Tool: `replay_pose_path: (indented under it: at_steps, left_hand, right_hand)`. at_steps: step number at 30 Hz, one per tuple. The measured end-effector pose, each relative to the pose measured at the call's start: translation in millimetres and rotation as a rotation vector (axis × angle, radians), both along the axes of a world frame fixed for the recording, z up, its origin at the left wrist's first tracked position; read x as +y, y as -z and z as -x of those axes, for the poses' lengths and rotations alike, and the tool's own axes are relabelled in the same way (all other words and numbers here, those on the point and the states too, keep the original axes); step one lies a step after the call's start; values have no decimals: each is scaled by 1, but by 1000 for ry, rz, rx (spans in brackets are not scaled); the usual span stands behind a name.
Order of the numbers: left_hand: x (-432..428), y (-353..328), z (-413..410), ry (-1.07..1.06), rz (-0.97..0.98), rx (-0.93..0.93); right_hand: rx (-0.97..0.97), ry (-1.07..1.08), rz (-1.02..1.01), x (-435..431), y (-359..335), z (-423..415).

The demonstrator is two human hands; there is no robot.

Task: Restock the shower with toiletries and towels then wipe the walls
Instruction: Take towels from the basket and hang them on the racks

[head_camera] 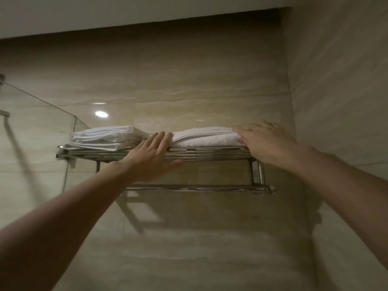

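Head view, looking up at a wall corner.

- Chrome towel rack (88,152) fixed to the beige tiled wall (189,80), with a lower rail (189,187) beneath its slatted shelf.
- Two lots of white linen lie on the shelf. A stack of folded towels (102,137) is at the left end; a single thicker folded towel (205,137) is on the right half. The two are close, possibly touching; the left hand hides the gap.
- Left hand (153,153): fingers straight and together, tips against the left end of the thicker folded towel, thumb spread out below the shelf's front edge. It grips nothing.
- Right hand (266,141): flat and spread, resting over the right end of the same towel, thumb at its front face. It grips nothing either.
- The hands are well apart, one at each end of the towel.
- A glass panel (31,122) stands at the left, meeting the wall beside the rack. A round light reflection (101,114) shows on the tile above the stack.
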State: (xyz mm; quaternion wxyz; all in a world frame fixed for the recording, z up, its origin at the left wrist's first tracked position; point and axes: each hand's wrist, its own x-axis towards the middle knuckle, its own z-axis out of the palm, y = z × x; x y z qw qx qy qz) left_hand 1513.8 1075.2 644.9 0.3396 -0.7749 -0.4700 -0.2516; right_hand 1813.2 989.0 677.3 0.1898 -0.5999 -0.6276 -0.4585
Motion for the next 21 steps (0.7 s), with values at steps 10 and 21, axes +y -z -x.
replay_pose_path:
  at_steps: [10,21]
  left_hand:
    - [-53,51,43,87,101,40]
    - [-114,146,82,88,408,41]
  right_hand:
    - [-6,164,47,-31,69,51]
    - [117,105,624,-90,181,92]
